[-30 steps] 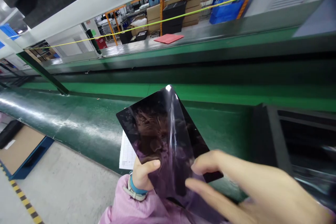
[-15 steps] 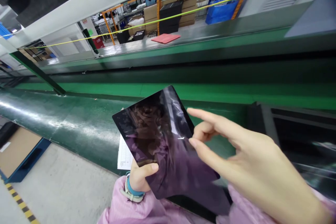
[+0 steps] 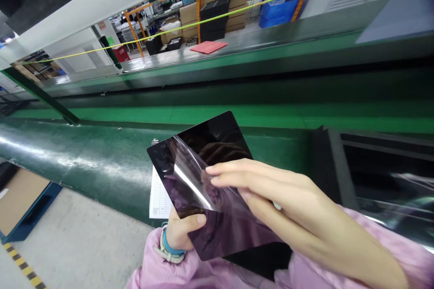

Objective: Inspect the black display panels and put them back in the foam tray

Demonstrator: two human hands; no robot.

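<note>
The dark panel [image 3: 220, 131] is held tilted above the green surface [image 3: 101, 162]. A clear film [image 3: 190, 180] with a glossy fold overlies it. Film handling appears to be in hand; peeling and smoothing cannot be distinguished. The next move calls for a steady panel and light, flat fingertip contact.

Left hand [image 3: 181, 230]: closed on the panel's near-left edge, thumb on top. Right hand [image 3: 291, 194]: fingers extended and close together, tips at the film; whether they pinch it cannot be told.

Count: one panel; one film; two hands; two wristbands [image 3: 172, 244]; one printed sheet [image 3: 160, 198], partly behind the panel; one black-framed unit [image 3: 342, 167], right; one red sheet [image 3: 208, 47], beyond.
</note>
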